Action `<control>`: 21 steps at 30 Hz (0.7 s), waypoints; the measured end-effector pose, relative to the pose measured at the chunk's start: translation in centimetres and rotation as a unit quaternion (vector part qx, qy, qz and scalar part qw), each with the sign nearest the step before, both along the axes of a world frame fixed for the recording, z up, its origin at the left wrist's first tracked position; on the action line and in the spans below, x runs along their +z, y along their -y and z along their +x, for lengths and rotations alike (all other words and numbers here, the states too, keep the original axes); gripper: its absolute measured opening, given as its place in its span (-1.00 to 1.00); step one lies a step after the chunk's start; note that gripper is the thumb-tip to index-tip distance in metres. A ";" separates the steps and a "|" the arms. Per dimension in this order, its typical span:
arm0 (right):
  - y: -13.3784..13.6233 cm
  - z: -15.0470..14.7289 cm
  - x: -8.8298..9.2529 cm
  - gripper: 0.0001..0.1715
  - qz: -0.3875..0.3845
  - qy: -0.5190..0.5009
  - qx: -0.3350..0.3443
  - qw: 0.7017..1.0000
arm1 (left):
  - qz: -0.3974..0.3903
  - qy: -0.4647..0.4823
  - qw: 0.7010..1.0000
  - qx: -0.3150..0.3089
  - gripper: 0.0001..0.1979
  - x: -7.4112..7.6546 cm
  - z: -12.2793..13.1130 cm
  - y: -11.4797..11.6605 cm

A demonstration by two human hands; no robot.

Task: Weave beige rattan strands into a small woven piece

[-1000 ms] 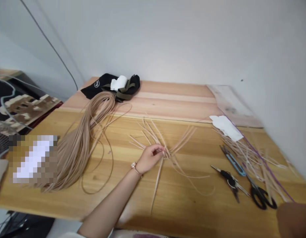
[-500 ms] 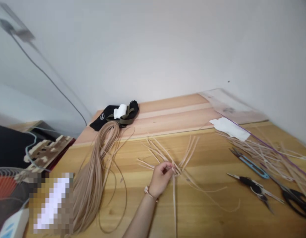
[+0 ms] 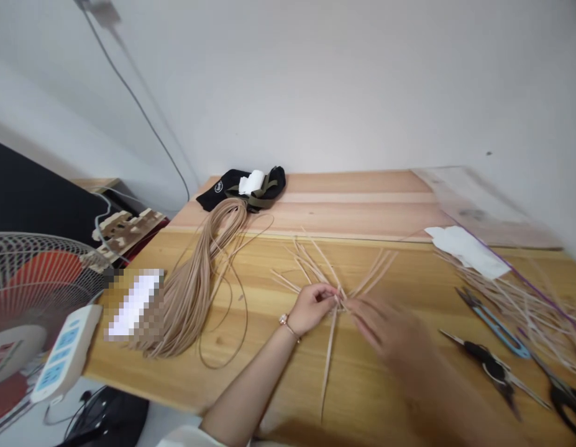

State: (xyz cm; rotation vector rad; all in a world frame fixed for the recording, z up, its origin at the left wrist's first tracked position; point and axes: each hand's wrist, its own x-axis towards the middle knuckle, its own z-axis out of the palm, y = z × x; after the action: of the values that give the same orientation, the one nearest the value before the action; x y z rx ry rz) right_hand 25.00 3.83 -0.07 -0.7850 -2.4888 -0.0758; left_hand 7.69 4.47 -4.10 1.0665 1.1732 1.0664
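Thin tan rattan strips (image 3: 329, 360) cross at a small woven centre on the wooden table, fanning away from me and to both sides. One strip hangs toward me from the crossing. My left hand (image 3: 312, 308), with a bracelet at its wrist, pinches the strips at the left of that centre. From the right, my right hand (image 3: 383, 323) reaches to the same crossing, its fingertips by the strips. Motion blurs it, so its grip is unclear. A thick looped bundle of rattan (image 3: 189, 279) lies to the left of my hands.
On the right lie blue-handled snips (image 3: 497, 326), black pliers (image 3: 486, 360), black-handled scissors (image 3: 567, 397), loose strips (image 3: 525, 298) and white paper (image 3: 469, 248). A black bag (image 3: 222, 189) rests at the back. Left are a power strip (image 3: 66, 354) and a fan (image 3: 36, 279).
My right hand has come into view from the right and reached the woven centre. My left hand keeps its pinch there. The camera view has shifted, showing more of the fan and power strip.
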 end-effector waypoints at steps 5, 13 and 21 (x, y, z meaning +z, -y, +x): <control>0.4 -1.8 -3.4 -0.80 0.038 -0.002 0.011 0.999 | -0.022 -0.011 1.000 0.005 -0.89 0.1 0.0 -0.1; -0.2 -1.5 -4.1 -0.74 -0.075 -0.199 -0.096 0.972 | -0.013 0.024 0.999 -0.020 -0.80 -0.2 -0.2 -0.1; -0.7 -1.4 -2.8 -0.59 -0.349 -0.212 -0.172 0.896 | 0.002 0.016 0.999 -0.051 -0.72 -0.1 -0.1 0.3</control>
State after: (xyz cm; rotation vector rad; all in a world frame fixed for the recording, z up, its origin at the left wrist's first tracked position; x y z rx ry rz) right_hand 23.65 4.54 -2.83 -1.3537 -1.9112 0.8190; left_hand 7.58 4.20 -4.23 1.0974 1.0805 1.0034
